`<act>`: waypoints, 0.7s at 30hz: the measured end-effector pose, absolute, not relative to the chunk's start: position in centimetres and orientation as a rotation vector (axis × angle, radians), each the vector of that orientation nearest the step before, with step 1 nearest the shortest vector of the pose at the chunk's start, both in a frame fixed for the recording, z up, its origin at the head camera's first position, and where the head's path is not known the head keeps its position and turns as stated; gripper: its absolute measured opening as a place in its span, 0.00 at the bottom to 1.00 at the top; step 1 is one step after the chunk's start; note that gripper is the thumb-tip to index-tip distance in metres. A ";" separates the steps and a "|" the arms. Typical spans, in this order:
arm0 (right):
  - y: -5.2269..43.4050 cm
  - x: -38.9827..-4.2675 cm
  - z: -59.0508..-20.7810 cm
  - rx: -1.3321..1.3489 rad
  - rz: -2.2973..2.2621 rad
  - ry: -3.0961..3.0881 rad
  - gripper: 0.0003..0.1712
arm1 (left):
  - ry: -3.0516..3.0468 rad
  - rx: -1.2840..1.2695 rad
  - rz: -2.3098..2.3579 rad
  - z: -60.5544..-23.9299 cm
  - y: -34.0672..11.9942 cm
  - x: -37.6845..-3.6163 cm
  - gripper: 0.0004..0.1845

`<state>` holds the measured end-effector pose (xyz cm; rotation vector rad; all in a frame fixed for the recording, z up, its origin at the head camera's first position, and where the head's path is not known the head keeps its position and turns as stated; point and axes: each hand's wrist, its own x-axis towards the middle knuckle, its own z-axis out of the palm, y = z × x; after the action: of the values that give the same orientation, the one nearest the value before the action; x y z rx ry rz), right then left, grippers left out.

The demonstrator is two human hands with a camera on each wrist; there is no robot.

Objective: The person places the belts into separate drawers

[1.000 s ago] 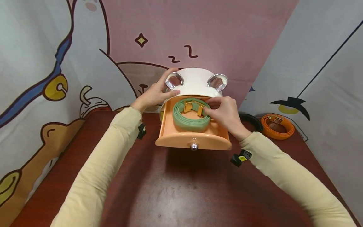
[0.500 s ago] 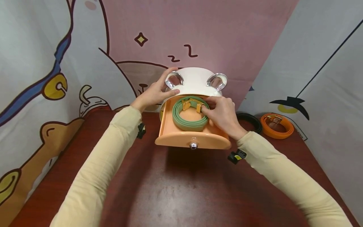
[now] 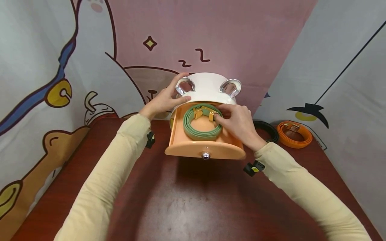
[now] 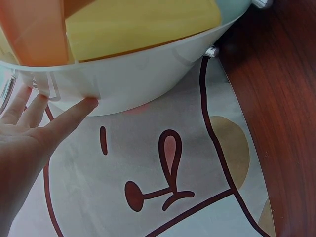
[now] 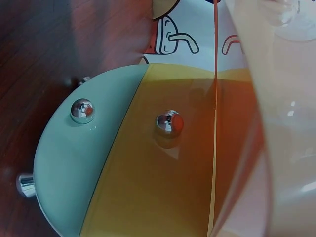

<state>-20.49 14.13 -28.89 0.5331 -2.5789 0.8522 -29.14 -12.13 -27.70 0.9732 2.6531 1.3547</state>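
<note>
Right hand [image 3: 238,122] pinching green belt [image 3: 200,129] buckle in open drawer [image 3: 205,149], left hand [image 3: 163,100] flat-fingered steadying cabinet [image 3: 208,87]; risks uncoiling if released carelessly.

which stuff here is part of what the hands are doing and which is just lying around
In use:
- green belt, coiled in the open orange drawer
- right hand, fingers at the belt's gold buckle
- left hand, resting on the white drawer unit

Lying about:
- orange belt, on the table to the right
- black belt, beside the orange one
</note>
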 end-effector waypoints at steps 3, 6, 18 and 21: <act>14.2 -20.5 -28.9 0.543 0.853 -2.577 0.16 | 2.661 0.965 1.352 -27.7 -12.1 -29.1 0.41; 14.2 -20.4 -28.9 0.550 0.851 -2.586 0.16 | 2.665 0.964 1.350 -27.7 -12.1 -29.0 0.41; 14.7 -19.9 -29.0 0.614 0.907 -2.572 0.18 | 2.665 0.973 1.342 -27.6 -12.0 -29.0 0.42; 14.8 -19.8 -29.0 0.645 0.924 -2.561 0.17 | 2.658 0.978 1.347 -27.6 -12.0 -29.0 0.42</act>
<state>-19.81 14.81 -29.02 0.6453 -2.5612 0.9238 -28.95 -12.01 -27.64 0.9785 2.6581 1.3465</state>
